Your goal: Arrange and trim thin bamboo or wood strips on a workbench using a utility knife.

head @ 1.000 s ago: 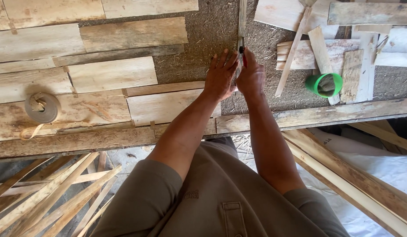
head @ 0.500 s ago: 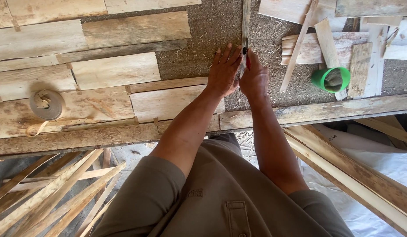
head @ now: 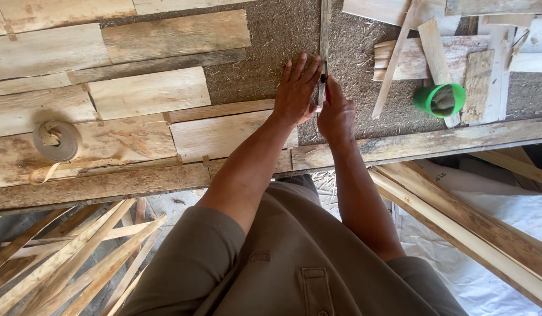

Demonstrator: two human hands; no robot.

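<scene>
The right hand [head: 336,114] is closed around a small tool with a red part [head: 324,80], and the tool touches a narrow wooden strip [head: 325,35] that runs straight up toward 12 o'clock on the rough grey-brown board [head: 265,52]. What kind of tool it is, I cannot tell. The left hand [head: 295,90] lies just beside it, at 9 o'clock from the right hand; it is open, the fingers spread flat on the board and against the left side of the strip. Both forearms come up from 6 o'clock, out of the sleeves of an olive shirt [head: 282,263].

Under the hands, a long weathered plank [head: 435,140] makes the near edge of the work surface. At 7 o'clock, below this edge, a bundle of thin pale slats [head: 66,257] lies on the ground, and at 4 o'clock long beams [head: 475,222] rest over a white sheet [head: 493,275].

At 9 o'clock from the hands, flat pale boards [head: 148,93] cover the surface, and well apart at the left a roll of tan strap [head: 56,140] lies on them. At 2 o'clock a green cup [head: 439,99] lies on its side among short wood pieces [head: 411,55].
</scene>
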